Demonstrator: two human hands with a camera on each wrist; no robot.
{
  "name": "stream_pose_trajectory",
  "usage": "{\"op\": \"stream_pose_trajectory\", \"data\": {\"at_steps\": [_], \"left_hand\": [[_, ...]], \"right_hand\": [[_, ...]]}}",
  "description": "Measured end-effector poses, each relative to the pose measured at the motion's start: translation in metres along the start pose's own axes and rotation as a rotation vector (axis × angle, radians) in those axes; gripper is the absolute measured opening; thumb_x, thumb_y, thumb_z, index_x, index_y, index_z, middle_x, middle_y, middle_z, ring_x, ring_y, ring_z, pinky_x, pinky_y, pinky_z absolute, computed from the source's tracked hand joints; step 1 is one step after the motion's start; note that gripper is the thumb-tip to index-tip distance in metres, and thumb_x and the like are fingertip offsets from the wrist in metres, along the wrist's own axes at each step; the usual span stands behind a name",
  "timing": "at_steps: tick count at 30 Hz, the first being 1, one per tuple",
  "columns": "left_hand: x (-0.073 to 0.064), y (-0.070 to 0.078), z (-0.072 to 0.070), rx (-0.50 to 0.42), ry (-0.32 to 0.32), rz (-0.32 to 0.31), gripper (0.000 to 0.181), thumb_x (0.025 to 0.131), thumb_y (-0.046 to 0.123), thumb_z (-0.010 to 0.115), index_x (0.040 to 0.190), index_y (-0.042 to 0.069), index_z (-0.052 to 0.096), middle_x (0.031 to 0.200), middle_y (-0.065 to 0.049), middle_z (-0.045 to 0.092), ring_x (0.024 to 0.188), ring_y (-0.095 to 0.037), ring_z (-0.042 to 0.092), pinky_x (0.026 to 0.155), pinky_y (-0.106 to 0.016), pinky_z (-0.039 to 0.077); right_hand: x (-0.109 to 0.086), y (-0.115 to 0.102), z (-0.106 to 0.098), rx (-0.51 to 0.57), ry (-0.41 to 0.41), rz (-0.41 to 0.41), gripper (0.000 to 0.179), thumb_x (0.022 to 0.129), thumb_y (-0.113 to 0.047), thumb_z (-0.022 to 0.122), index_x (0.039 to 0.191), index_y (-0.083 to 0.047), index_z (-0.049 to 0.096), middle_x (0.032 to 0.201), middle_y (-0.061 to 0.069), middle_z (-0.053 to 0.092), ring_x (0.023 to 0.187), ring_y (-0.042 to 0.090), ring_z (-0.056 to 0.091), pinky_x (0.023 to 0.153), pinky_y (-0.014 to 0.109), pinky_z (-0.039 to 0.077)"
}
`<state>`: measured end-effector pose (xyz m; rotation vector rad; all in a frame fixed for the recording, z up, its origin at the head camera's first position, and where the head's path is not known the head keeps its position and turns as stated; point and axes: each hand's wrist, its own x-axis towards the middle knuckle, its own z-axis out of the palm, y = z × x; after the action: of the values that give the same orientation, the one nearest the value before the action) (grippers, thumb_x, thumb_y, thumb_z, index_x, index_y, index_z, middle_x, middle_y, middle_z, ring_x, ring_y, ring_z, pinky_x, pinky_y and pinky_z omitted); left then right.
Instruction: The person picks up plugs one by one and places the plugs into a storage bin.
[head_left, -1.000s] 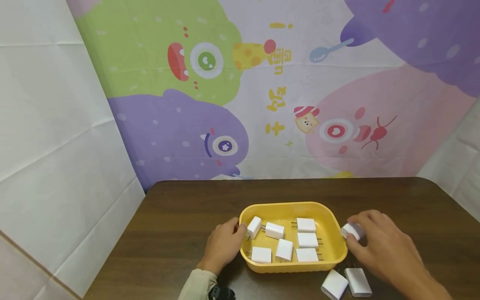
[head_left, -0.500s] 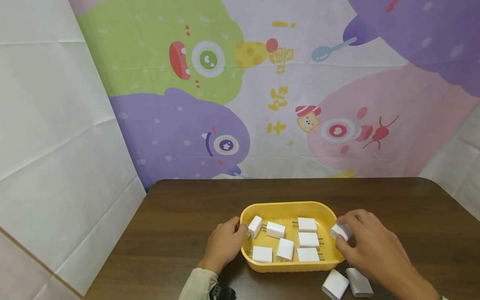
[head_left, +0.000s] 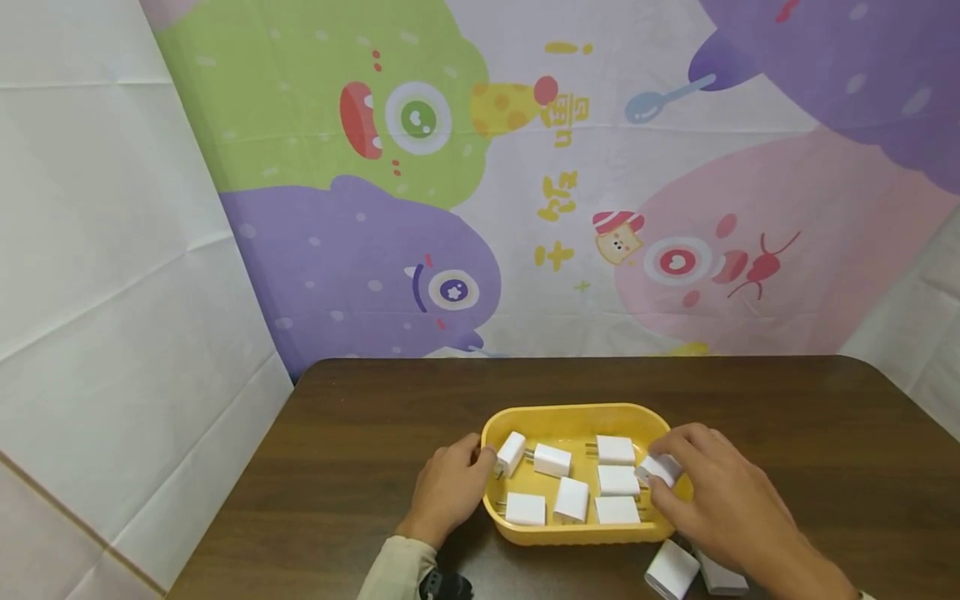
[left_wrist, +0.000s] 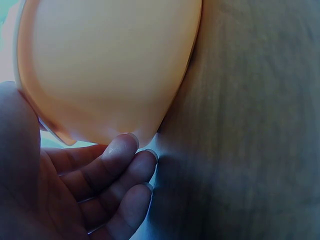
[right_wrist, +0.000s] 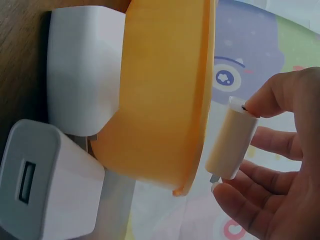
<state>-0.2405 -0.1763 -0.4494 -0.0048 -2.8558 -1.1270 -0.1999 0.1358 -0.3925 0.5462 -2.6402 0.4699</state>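
Observation:
A yellow plastic basket [head_left: 577, 537] sits on the table with several white charger plugs, such as one charger plug [head_left: 572, 500], lying inside. My left hand [head_left: 447, 487] holds the basket's left end, thumb at the rim and fingers [left_wrist: 122, 150] against the outer wall. Over the basket's right end, my right hand [head_left: 723, 492] pinches a white charger plug [right_wrist: 233, 140] between thumb and fingertips. In the right wrist view this plug is above the rim, its metal prongs by a fingertip.
Two more white charger plugs, one upright with its USB port showing [right_wrist: 30, 185] and another beside it [right_wrist: 86, 70], rest on the table at the basket's near right corner. Behind the brown table [head_left: 375, 433] hangs a cartoon-printed cloth [head_left: 525, 317]; a white sheet [head_left: 112, 250] is at the left.
My right hand has moved left with the charger plug, from just outside the basket's right rim to over its inside. The left hand has kept its hold on the basket.

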Motion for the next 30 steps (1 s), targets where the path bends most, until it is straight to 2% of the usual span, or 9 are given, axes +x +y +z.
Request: {"op": "stream_pose_trajectory", "data": {"at_steps": [6,16,24,30], "left_hand": [[0.0,0.0,0.0,-0.001,0.004,0.0,0.027,0.1,0.036,0.05,0.079,0.02,0.054,0.064,0.002,0.048,0.058,-0.015,0.047,0.056,-0.034,0.036],[0.001,-0.001,0.001,0.009,0.008,-0.002,0.028,0.1,0.037,0.05,0.078,0.02,0.054,0.064,0.002,0.048,0.059,-0.016,0.047,0.056,-0.034,0.036],[0.001,-0.001,0.002,0.003,-0.005,-0.005,0.027,0.1,0.036,0.049,0.079,0.019,0.054,0.065,0.002,0.048,0.059,-0.016,0.047,0.056,-0.034,0.036],[0.001,-0.001,0.001,-0.002,-0.007,-0.003,0.027,0.1,0.036,0.049,0.079,0.019,0.054,0.064,0.002,0.048,0.058,-0.016,0.047,0.056,-0.034,0.036]], "right_hand": [[0.002,-0.006,0.003,0.005,-0.031,0.009,0.026,0.08,-0.029,0.079,0.103,-0.02,0.069,0.108,-0.002,0.061,0.1,0.019,0.057,0.076,0.046,0.053],[0.001,-0.013,0.013,0.005,-0.013,-0.069,0.023,0.078,-0.027,0.078,0.099,-0.023,0.069,0.102,-0.011,0.059,0.093,0.009,0.056,0.069,0.037,0.052],[-0.002,-0.018,0.021,0.005,-0.007,-0.121,0.024,0.079,-0.027,0.078,0.101,-0.024,0.069,0.103,-0.012,0.057,0.09,0.005,0.054,0.065,0.03,0.05],[-0.004,-0.019,0.03,0.016,0.053,-0.215,0.025,0.076,-0.026,0.079,0.098,-0.022,0.068,0.103,-0.011,0.057,0.092,0.005,0.055,0.064,0.029,0.051]]}}
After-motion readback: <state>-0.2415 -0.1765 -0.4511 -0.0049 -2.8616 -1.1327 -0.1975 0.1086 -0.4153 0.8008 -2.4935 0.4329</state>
